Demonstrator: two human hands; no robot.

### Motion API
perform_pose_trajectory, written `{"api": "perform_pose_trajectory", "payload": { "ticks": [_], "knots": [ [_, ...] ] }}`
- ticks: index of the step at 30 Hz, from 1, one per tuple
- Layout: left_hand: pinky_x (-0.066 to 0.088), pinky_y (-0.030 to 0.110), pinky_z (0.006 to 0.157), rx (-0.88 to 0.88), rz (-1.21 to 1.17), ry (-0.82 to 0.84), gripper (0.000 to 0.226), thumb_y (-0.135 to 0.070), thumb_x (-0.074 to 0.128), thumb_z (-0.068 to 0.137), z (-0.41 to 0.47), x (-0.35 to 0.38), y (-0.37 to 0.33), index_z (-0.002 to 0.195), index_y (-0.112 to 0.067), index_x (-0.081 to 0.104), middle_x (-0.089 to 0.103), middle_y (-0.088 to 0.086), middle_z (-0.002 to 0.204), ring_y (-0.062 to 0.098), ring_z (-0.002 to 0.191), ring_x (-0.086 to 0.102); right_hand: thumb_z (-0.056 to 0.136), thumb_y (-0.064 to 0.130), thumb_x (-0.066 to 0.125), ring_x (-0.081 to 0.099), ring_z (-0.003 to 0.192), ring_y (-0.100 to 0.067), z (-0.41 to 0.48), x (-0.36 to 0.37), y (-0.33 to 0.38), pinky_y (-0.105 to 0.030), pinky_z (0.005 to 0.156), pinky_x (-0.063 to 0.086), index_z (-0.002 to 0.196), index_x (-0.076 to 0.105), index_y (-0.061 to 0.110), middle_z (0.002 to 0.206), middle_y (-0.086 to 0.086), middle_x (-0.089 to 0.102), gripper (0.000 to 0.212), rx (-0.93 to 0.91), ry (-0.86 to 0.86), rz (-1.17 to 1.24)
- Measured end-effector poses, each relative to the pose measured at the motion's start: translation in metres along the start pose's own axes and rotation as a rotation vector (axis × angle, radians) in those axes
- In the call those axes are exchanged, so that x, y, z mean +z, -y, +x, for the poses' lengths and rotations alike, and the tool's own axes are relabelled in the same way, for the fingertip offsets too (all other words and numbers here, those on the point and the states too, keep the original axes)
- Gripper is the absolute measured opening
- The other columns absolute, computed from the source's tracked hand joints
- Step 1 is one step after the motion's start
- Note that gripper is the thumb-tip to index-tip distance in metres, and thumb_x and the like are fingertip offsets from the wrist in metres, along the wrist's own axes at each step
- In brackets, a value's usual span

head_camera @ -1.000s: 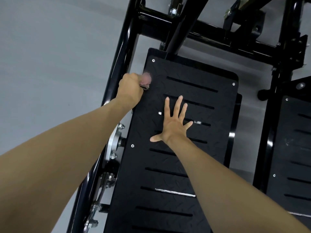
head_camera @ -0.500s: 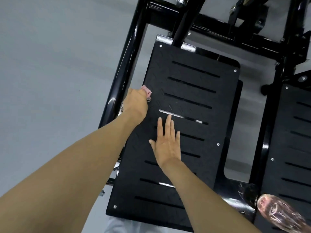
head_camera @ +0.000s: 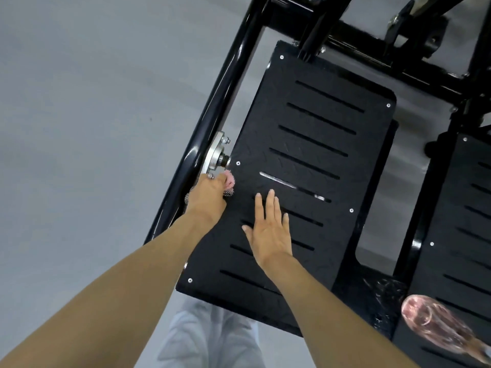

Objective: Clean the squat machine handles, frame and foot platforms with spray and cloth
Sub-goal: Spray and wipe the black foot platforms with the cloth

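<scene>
A black slotted foot platform (head_camera: 316, 144) of the squat machine fills the middle. My left hand (head_camera: 206, 197) is shut on a pink cloth (head_camera: 229, 183) and presses it on the platform's left edge, beside a silver pivot bracket (head_camera: 216, 154). My right hand (head_camera: 268, 229) lies flat on the platform with fingers spread and nothing in it. A clear pink spray bottle (head_camera: 438, 326) lies at the lower right, on the machine between the two platforms. A second foot platform (head_camera: 467, 235) shows at the right edge.
The black frame tube (head_camera: 228, 83) runs along the platform's left side and a cross bar (head_camera: 372, 59) spans the top. Grey floor (head_camera: 93, 128) lies to the left. My grey trouser legs (head_camera: 212, 338) show below the platform.
My left hand has slid the cloth down the platform's left edge toward me, from near the top corner to the pivot bracket. My right hand has drawn back a little. The spray bottle has come into view.
</scene>
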State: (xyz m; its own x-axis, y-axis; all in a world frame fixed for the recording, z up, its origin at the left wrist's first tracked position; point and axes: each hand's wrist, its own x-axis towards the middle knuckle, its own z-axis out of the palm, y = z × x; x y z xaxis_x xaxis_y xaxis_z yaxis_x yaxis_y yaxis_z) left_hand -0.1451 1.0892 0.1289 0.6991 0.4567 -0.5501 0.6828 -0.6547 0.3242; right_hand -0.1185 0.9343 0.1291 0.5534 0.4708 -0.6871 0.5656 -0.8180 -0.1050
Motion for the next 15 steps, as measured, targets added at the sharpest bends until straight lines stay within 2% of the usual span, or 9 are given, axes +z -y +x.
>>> {"api": "perform_pose_trajectory", "payload": {
  "ticks": [6,11,15],
  "knots": [
    [0.039,0.032,0.066,-0.061,-0.054,0.021,0.052,0.005,0.046,0.085,-0.047,0.024,0.029,0.133,-0.014,0.048,0.036,0.009,0.092,0.026,0.075,0.043,0.102,0.043,0.030,-0.014,0.147,-0.026,-0.023,0.018,0.008,-0.045,0.120,0.008,0.149,-0.019,0.013,0.155,-0.013,-0.028,0.075,-0.038,0.038,-0.046],
    [0.042,0.036,0.071,-0.101,-0.076,0.018,0.050,0.005,0.046,0.085,-0.076,0.037,0.042,0.131,-0.012,0.048,0.048,0.016,0.104,0.034,0.090,0.053,0.102,0.042,0.031,-0.012,0.147,-0.025,-0.039,0.032,0.020,-0.046,0.120,0.010,0.150,-0.016,0.012,0.156,-0.012,-0.025,0.074,-0.088,0.044,-0.077],
    [0.038,0.034,0.069,-0.153,-0.069,0.027,0.050,0.005,0.045,0.085,-0.099,0.047,0.052,0.131,-0.014,0.047,0.048,0.017,0.107,0.028,0.079,0.044,0.102,0.038,0.034,-0.014,0.147,-0.025,-0.055,0.040,0.028,-0.046,0.120,0.009,0.150,-0.016,0.011,0.156,-0.011,-0.025,0.074,-0.124,0.074,-0.113]
  ]
}}
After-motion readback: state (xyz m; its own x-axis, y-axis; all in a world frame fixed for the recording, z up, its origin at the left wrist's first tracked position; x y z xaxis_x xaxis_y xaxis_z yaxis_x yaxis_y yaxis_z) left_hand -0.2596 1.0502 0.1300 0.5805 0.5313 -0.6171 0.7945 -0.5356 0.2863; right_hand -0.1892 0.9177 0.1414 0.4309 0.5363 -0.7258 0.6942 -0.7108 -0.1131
